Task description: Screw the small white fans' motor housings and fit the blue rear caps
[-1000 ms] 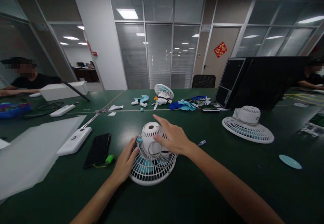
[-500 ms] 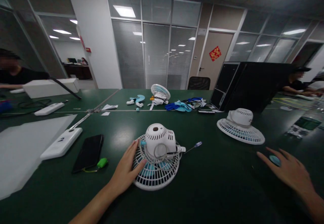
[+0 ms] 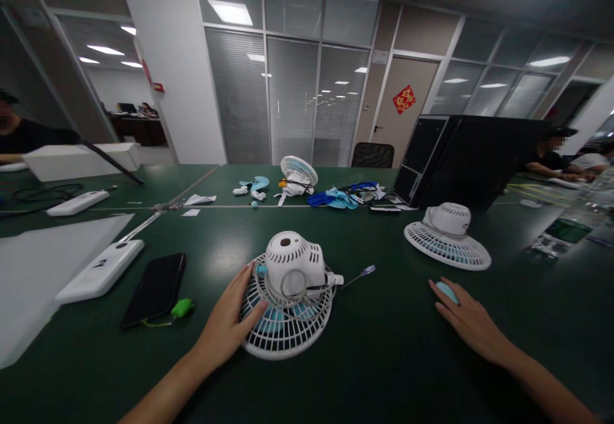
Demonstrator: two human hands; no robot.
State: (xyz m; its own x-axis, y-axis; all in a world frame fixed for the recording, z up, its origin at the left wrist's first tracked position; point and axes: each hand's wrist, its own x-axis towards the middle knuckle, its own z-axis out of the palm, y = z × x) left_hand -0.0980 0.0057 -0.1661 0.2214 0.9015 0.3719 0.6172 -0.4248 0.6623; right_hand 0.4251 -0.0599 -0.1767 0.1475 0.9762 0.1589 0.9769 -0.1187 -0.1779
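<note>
A small white fan lies face down before me, its motor housing up and a grey cord looped on its back. Blue blades show through its white guard. My left hand grips the guard's left edge, thumb on the grille and fingers beside a blue knob. To the right, my right hand is low over the green table, with a light blue oval cap between thumb and fingers. A screwdriver lies just right of the fan. Beyond my right hand rests a second face-down fan.
A phone with a green tag and a white power bank lie left. Farther back are a third fan, blue gloves and a black computer case. A water bottle stands right. Other people sit at both sides.
My right hand has moved left and inward over the table, carrying the light blue cap. My left hand stays on the fan. The whole view has shifted slightly.
</note>
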